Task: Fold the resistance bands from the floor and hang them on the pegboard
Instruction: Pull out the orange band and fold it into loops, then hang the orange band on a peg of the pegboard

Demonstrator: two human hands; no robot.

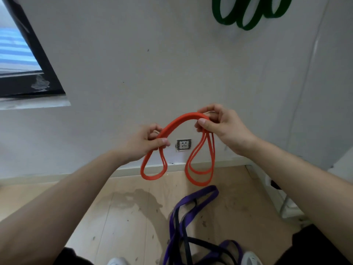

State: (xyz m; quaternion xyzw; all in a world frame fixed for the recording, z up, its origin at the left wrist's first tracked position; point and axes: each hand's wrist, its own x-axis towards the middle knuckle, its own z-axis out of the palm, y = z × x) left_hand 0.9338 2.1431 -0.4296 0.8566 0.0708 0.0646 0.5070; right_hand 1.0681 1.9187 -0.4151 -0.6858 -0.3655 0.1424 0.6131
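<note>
Both hands hold a folded orange resistance band [179, 119] arched before the wall. The left hand [142, 144] pinches its eight-o'clock end and the right hand [225, 127] grips its two-o'clock end, with loops dangling under each. At six o'clock a purple band [202, 207] and a black band [186, 249] lie tangled on the wooden floor [124, 217]. A green band [224, 22] hangs at one o'clock.

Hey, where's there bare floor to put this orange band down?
Bare floor lies left of the purple band, up to the baseboard. A narrower strip runs between that band and the white frame on the right. It's crowded near your shoes, where the purple band tangles with the black band.
</note>
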